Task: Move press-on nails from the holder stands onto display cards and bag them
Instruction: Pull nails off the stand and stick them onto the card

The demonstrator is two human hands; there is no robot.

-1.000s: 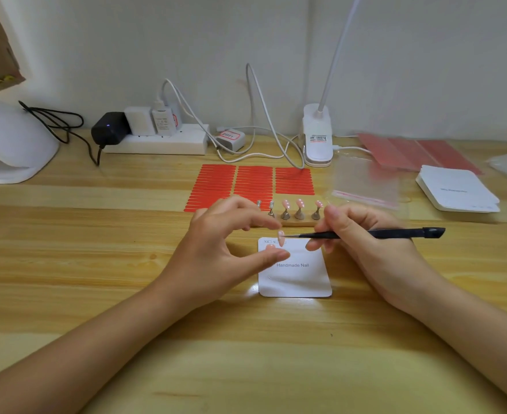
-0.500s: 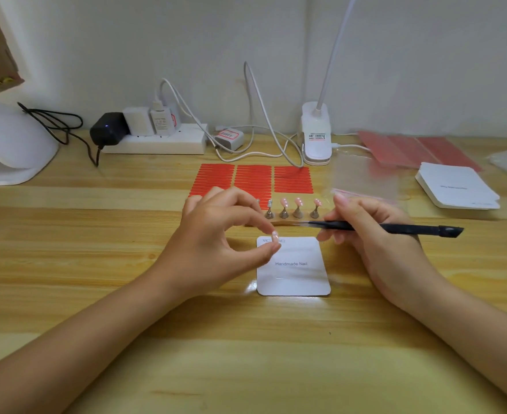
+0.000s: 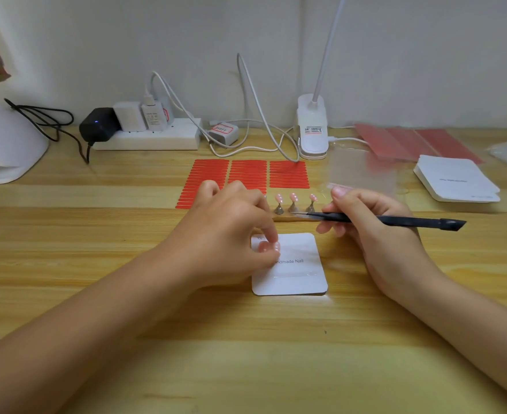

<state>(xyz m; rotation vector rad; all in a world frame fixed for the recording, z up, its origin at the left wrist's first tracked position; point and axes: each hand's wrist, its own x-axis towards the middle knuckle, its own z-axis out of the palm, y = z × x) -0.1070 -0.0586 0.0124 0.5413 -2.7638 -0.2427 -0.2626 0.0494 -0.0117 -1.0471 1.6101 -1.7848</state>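
Across the wooden desk (image 3: 97,294), the left hand (image 3: 231,234) pinches a pink press-on nail (image 3: 268,247) onto the display card's (image 3: 300,276) upper-left corner, while the right hand (image 3: 374,234), nearer the holder stands (image 3: 294,204), grips black tweezers (image 3: 380,220) pointing leftward at them.

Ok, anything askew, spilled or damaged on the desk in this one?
Nothing stands out. The white square display card lies flat on the wooden desk, the left hand pinching a pink press-on nail at its top corner. Three pink nails stand upright on the metal holder stands. The right hand holds black tweezers.
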